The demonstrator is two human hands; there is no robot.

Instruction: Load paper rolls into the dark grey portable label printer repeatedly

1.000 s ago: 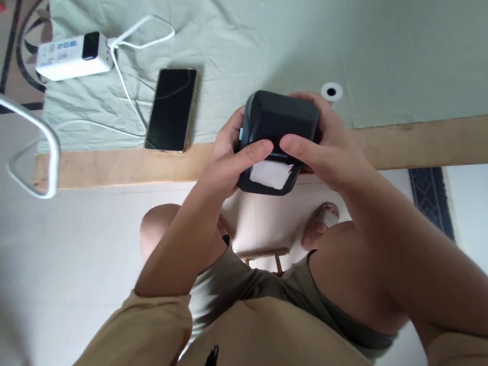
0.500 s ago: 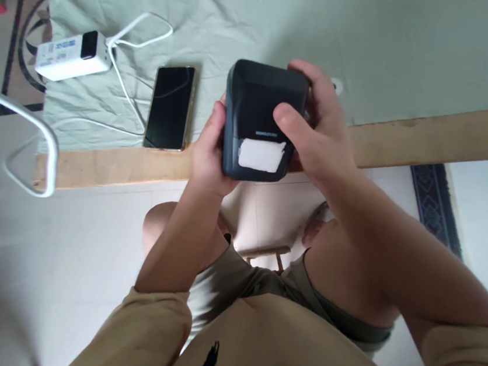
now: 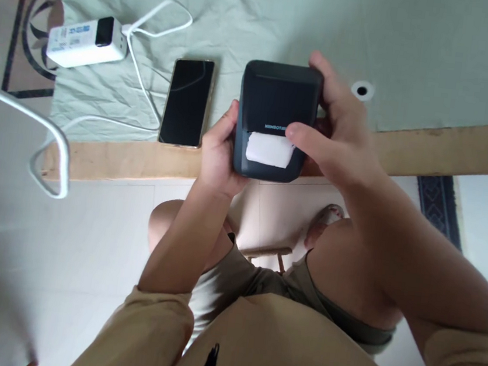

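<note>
A dark label printer point(image 3: 280, 99) with small "NIIMBOT" lettering is held above the table's front edge. A white paper label point(image 3: 269, 150) shows on its lower front. My left hand point(image 3: 223, 151) grips the printer's left side and lower corner, thumb along the edge. My right hand point(image 3: 342, 129) wraps the right side, its thumb at the front near the lettering and the label's upper right corner. The fingers behind the printer are hidden. Just right of my right hand, a small white roll point(image 3: 362, 91) with a dark centre rests on the cloth.
A black-screened phone point(image 3: 187, 102) lies on the green cloth point(image 3: 439, 52) left of the printer. Beyond it sits a white power bank point(image 3: 88, 42) with a white cable point(image 3: 143, 86). Another thick white cable point(image 3: 35, 115) hangs at the left. The table's wooden edge point(image 3: 451, 142) runs in front.
The view has shifted, so the table items appear further right. My right thumb has slid down the printer's front toward the label. The white roll now shows fully beside my right hand.
</note>
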